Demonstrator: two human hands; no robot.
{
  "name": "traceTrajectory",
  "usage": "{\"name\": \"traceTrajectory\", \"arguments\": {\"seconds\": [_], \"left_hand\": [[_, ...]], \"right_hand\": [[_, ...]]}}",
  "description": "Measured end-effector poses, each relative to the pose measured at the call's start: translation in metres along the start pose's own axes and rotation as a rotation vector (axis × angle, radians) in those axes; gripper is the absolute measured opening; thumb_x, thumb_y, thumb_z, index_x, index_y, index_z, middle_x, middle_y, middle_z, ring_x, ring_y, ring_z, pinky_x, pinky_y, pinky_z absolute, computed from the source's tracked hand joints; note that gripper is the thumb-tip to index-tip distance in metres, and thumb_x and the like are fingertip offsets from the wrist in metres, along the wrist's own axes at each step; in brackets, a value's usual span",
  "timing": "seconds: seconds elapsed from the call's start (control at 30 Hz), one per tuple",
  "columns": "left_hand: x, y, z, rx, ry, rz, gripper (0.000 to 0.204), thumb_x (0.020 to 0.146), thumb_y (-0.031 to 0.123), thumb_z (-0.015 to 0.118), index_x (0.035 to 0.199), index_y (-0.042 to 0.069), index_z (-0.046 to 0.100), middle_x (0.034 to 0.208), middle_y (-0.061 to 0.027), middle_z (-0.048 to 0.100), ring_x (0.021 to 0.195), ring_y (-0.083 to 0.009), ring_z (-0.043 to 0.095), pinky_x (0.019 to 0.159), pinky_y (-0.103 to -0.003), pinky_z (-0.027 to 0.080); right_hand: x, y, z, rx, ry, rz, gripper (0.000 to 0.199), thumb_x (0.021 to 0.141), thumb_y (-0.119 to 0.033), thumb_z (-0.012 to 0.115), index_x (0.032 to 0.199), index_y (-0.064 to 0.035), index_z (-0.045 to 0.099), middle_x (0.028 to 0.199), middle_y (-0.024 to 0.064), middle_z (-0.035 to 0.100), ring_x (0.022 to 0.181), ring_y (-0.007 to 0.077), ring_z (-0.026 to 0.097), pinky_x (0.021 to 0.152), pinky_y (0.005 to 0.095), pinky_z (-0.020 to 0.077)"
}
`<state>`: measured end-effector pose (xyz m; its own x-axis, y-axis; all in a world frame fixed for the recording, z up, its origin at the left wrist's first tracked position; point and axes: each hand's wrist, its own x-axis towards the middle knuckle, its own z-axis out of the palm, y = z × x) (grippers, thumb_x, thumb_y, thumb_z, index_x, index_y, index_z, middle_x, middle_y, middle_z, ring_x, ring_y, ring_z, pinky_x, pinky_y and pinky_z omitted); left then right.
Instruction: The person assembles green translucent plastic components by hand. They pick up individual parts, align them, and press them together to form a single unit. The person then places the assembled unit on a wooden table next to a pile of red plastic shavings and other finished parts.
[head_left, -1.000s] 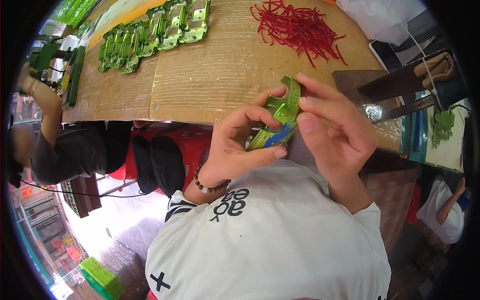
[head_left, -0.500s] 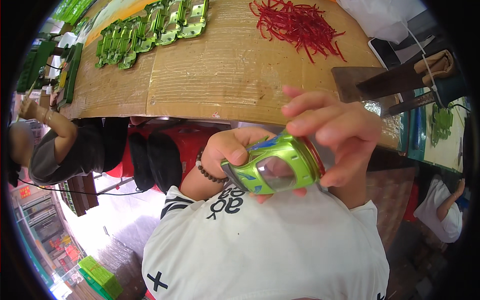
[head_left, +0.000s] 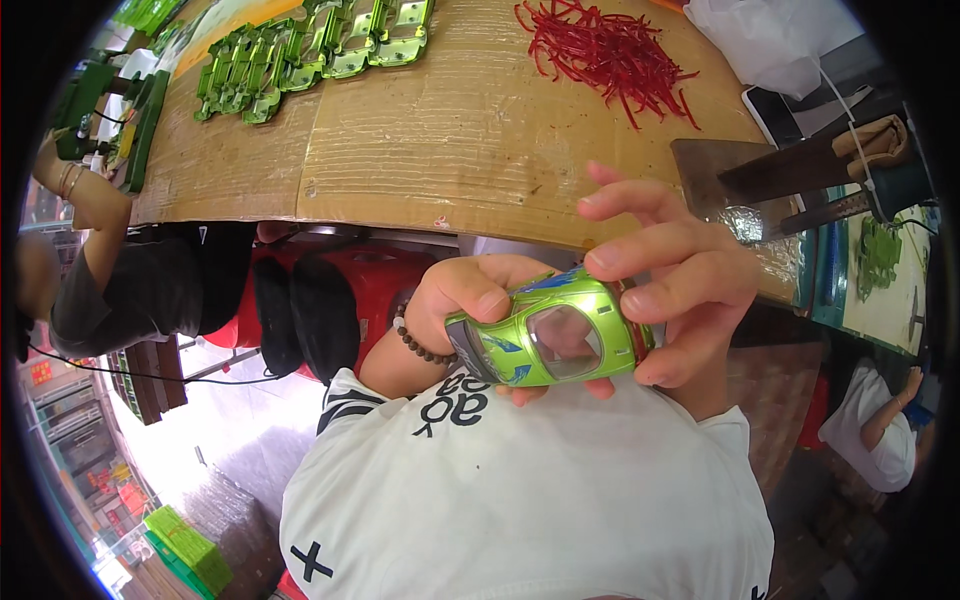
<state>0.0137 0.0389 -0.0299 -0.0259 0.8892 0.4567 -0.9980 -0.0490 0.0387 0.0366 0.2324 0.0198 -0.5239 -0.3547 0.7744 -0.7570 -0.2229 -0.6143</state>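
My left hand [head_left: 470,300] and right hand [head_left: 680,290] grip a green toy car body [head_left: 545,340] mid-frame. It looks assembled; more green parts [head_left: 310,45] wait on the tabletop [head_left: 480,150], upper left.

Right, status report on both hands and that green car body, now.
Left hand and right hand both grip the green toy car body above the lap. More green parts on the cardboard-topped table. Nothing blocking.

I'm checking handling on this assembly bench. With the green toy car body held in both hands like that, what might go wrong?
1. The toy car body is held off the cardboard-covered table, above the lap; if the left hand or right hand slips, it would likely fall.
2. Right fingertips press near its clear window; smudging seems possible.
3. The red strips lie loose near the table edge and could get swept off.
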Motion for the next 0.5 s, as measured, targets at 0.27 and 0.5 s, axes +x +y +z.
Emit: {"name": "traceTrajectory", "arguments": {"seconds": [0.27, 0.5], "left_hand": [[0.001, 0.001, 0.002, 0.077, 0.099, -0.083, 0.075, 0.074, 0.024, 0.064, 0.124, -0.017, 0.027, 0.114, -0.0391, 0.042, 0.08, -0.0346, 0.061, 0.062, -0.036, 0.053], [0.002, 0.002, 0.02, 0.209, 0.312, -0.059, 0.071, 0.071, 0.024, 0.067, 0.119, -0.016, 0.034, 0.108, -0.0347, 0.047, 0.074, -0.0308, 0.062, 0.061, -0.034, 0.053]], "right_hand": [[0.003, -0.006, -0.006, -0.132, -0.085, -0.064, 0.044, 0.066, -0.034, 0.076, 0.1, -0.0116, 0.06, 0.105, 0.0086, 0.061, 0.111, 0.0409, 0.044, 0.099, 0.0634, 0.0149], [0.005, -0.017, -0.003, -0.393, -0.025, -0.034, 0.034, 0.069, -0.033, 0.072, 0.094, -0.0134, 0.061, 0.103, 0.0112, 0.06, 0.11, 0.0365, 0.044, 0.098, 0.0587, 0.0223]]}}
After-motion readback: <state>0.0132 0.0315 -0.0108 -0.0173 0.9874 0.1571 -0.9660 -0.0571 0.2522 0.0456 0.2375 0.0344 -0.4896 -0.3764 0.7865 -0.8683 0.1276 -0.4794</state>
